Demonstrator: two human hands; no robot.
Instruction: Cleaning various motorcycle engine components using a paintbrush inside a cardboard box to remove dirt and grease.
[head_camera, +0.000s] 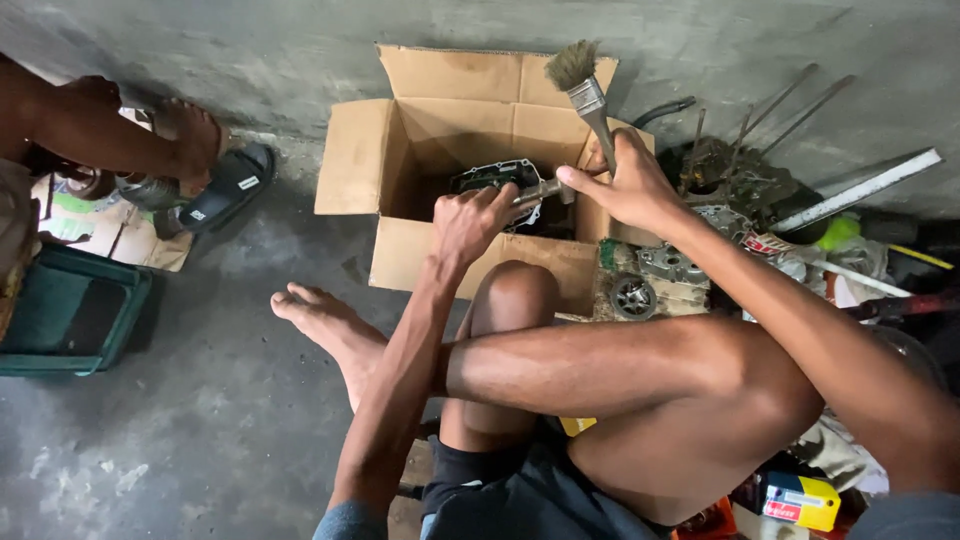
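Observation:
My left hand (472, 218) grips a short metal rod-like part (543, 190) over an open cardboard box (420, 130). My right hand (628, 180) holds a paintbrush (588, 95) upright, bristles up, and its fingertips touch the end of the metal part. A dark engine cover (492, 176) lies inside the box just behind my hands. My bare knees and one foot sit below the box.
Greasy engine parts, a gear (632, 296), rods and a metal strip (860, 190) pile up at right. Another person's foot in a black sandal (228, 188) rests at left, near a green crate (70, 315). A small yellow box (800, 500) lies at bottom right on the concrete floor.

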